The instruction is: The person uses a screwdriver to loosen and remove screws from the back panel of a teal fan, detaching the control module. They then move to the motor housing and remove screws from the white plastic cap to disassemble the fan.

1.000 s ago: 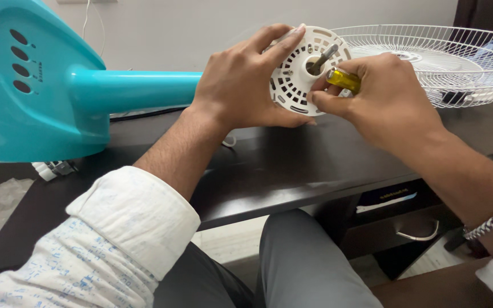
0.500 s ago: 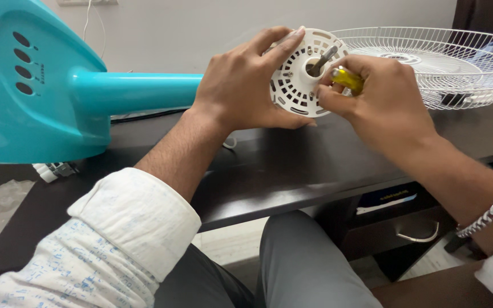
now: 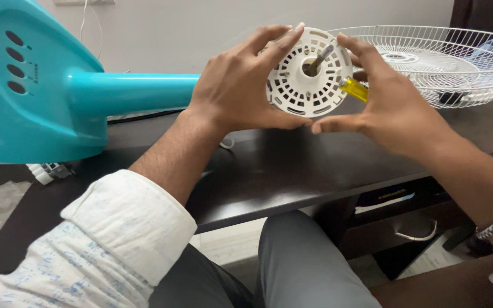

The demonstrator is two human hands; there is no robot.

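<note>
— What has changed since half a second back?

— The right hand (image 3: 397, 108) has opened out. Earlier its fingers were bunched over the yellow handle at the disc's face; now they are spread, with the thumb under the disc at about 5 o'clock and the forefinger arched over its rim at 2 o'clock. The disc itself has hardly shifted.

— And the disc?

— The white slotted motor cover (image 3: 309, 73) sits upper centre in the view, held up above the dark table (image 3: 292, 165), facing the camera. A metal shaft (image 3: 319, 59) sticks out of its centre hole, leaning toward 1 o'clock.

— Where is the yellow handle?

— The yellow screwdriver handle (image 3: 354, 89) shows at the cover's 4 o'clock edge, tucked between cover and right palm. Whether the right hand truly pinches it or it merely rests there, I cannot tell; the fingers hide the contact.

— The left hand?

— The left hand (image 3: 241, 85) grips the cover from 9 o'clock, thumb along the lower rim, fingertips curled over the top edge. It is closed on the cover.

— Around them?

— The teal fan stand (image 3: 58, 97) lies on its side at 9 o'clock, its pole running behind the left hand. A white wire fan guard (image 3: 457, 63) rests on the table at 2 o'clock, behind the right hand.
</note>
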